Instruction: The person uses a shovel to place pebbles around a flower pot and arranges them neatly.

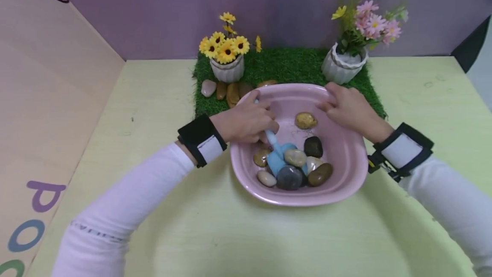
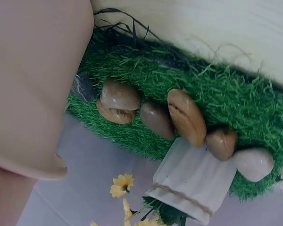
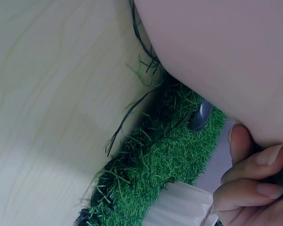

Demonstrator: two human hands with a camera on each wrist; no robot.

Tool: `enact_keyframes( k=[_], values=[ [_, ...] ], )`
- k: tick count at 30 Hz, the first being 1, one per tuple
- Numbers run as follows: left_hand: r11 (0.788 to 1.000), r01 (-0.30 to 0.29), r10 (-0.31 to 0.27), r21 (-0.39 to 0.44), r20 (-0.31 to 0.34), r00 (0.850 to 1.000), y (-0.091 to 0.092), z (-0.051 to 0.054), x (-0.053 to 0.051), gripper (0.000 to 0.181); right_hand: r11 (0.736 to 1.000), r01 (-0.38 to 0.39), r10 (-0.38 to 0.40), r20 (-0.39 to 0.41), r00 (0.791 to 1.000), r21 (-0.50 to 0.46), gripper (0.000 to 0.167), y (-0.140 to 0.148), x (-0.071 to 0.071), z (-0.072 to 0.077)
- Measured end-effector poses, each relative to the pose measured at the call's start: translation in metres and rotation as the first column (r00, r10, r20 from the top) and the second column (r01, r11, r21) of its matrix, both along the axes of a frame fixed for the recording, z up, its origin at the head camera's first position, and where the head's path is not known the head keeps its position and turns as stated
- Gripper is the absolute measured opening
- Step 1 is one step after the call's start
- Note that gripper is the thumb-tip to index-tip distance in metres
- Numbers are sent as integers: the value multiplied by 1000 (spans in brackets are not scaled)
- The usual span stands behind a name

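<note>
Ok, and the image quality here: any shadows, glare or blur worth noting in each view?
Head: soft shadows on the table in front of the pink basin, glossy highlights on its rim; left wrist: small glints on the stones, which look fairly sharp; right wrist: rather dim, a soft shadow on the table beside the grass mat, fingers fairly clear.

A pale wood-grained table (image 1: 215, 243) meets a purple backdrop (image 1: 161, 20), perhaps cloth, beside a cream lettered panel (image 1: 42, 97).
</note>
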State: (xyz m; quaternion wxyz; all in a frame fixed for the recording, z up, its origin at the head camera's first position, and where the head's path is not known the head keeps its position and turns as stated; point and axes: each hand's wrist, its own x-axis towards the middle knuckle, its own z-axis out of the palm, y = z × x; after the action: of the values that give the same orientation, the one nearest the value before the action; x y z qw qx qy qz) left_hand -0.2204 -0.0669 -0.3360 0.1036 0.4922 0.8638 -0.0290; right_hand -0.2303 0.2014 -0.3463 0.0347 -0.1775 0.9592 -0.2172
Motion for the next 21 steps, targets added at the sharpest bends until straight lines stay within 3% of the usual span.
enact_keyframes(
  k=[11, 21],
  values=[
    [995, 21, -11, 97, -101, 995, -2, -6, 1, 27, 1000, -2, 2, -7, 1000, 4, 22, 0, -2, 2],
    [988, 6, 3, 155, -59, 998, -4, -10, 2, 24, 1000, -1, 1, -4, 1000, 3, 22, 1, 0, 0]
  ],
)
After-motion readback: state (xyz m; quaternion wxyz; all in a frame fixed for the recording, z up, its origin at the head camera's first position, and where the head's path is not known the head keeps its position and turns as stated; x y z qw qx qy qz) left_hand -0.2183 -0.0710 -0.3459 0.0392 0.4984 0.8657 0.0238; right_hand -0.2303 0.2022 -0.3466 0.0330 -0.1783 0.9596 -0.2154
